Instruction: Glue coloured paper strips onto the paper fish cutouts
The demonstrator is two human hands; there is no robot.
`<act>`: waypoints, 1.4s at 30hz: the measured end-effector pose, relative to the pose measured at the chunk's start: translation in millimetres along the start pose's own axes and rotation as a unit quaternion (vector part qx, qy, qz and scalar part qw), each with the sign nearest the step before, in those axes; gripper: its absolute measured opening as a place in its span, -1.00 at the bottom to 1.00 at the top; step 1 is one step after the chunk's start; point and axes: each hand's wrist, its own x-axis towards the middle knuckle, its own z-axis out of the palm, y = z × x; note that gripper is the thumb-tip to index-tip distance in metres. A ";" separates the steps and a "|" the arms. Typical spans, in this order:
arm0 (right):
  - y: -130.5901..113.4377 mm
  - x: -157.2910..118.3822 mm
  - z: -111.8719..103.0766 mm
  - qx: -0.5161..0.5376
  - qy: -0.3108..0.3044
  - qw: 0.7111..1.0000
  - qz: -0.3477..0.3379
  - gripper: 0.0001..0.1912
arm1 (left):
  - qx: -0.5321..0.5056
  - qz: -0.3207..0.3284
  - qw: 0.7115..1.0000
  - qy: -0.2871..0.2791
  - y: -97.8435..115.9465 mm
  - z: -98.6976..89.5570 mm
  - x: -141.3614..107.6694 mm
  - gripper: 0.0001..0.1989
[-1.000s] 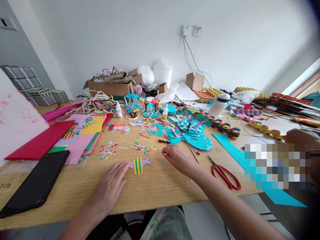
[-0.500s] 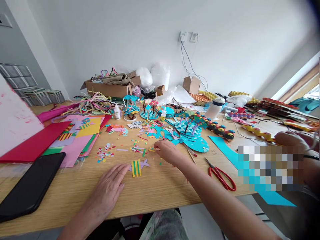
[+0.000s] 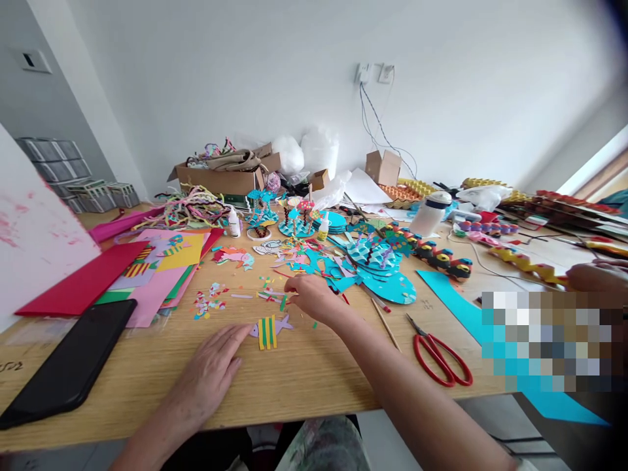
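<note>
A lilac paper fish [image 3: 283,325] with green and yellow stripes lies on the wooden table. My left hand [image 3: 212,366] rests flat beside it, fingertips at the fish's head end. Beyond the fish, my right hand [image 3: 310,296] reaches down to a scatter of narrow paper strips [image 3: 269,297]. Its fingers are pinched together, and whatever they hold is too small to make out. Small round paper bits [image 3: 209,302] lie to the left of the strips. Red-handled scissors [image 3: 441,356] and a thin wooden stick [image 3: 386,325] lie right of my right arm.
A black phone [image 3: 73,360] and coloured paper sheets [image 3: 157,278] are at left. Glue bottles [image 3: 234,222], blue paper scraps [image 3: 324,260] and decorated blue discs [image 3: 387,284] stand farther back. At right, another person's hand [image 3: 596,284] is near a long blue paper strip [image 3: 444,294].
My right hand has moved slightly left over the paper strips. My left hand stays by the fish. The view has shifted a little, and the other person's hand has moved right.
</note>
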 end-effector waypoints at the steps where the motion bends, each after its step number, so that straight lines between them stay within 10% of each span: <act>1: -0.8 2.8 0.0 -0.003 -0.005 1.000 -0.013 -0.71 | -0.003 -0.003 1.000 0.000 0.1 -0.2 0.1 -0.57; 17: 11.5 32.8 -1.2 -0.036 -0.092 0.983 -0.157 -0.81 | -0.022 -0.033 0.999 -0.003 3.8 -6.4 2.6 -0.60; 28: 13.8 12.2 -6.6 0.064 -0.019 0.993 -0.095 -0.86 | -0.117 -0.092 0.989 0.020 4.3 -22.5 5.5 -0.65; 34: 9.0 -9.0 -17.8 0.183 0.040 0.982 -0.031 -0.90 | -0.227 -0.100 0.968 -0.030 9.9 -53.6 61.8 -0.75; 42: -3.7 -24.6 -5.3 0.473 0.087 0.876 0.040 -0.93 | -0.371 -0.083 0.917 -0.124 9.7 -14.1 137.0 -0.74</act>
